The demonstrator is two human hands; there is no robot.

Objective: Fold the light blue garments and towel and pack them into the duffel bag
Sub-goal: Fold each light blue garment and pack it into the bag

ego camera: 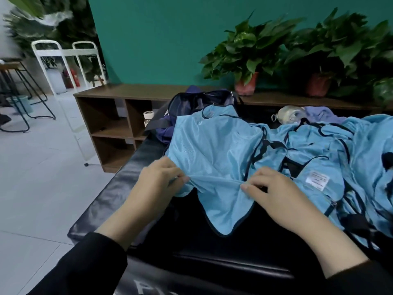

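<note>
While both forearms reach forward, left hand (pixel 158 179) and right hand (pixel 270 188) pinch the light blue vest (pixel 214 154) taut between curled fingers.

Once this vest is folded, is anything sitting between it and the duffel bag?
Nothing visible blocks it. Both hands, left and right, pinch the vest, whose collar end already lies against the open duffel bag just behind it. The other garments lie to the right.

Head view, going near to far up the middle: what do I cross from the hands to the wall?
left hand and right hand → light blue mesh vest → navy duffel bag → wooden shelf unit → green wall
</note>
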